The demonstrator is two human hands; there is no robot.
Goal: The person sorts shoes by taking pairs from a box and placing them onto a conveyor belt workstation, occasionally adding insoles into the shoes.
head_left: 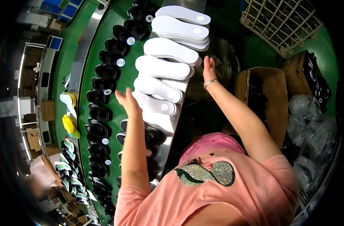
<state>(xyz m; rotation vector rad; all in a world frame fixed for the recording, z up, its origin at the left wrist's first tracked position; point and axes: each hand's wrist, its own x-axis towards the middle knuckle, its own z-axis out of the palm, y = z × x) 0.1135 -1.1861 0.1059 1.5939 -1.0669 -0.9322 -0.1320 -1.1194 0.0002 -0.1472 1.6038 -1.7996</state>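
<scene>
Head view, white soles (162, 67) lying crosswise on belt (130, 71), right hand (209, 67) touching one

Bare green belt (128, 77) between black sandals (104, 71) and white soles (162, 67) lies open; cardboard box (270, 94) crowds the right side.

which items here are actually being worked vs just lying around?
In hand:
left hand and right hand, both open, at the white soles
black sandal uppers on the green belt

Lying about:
cardboard box
wire crate
plastic bags
yellow soles
</scene>
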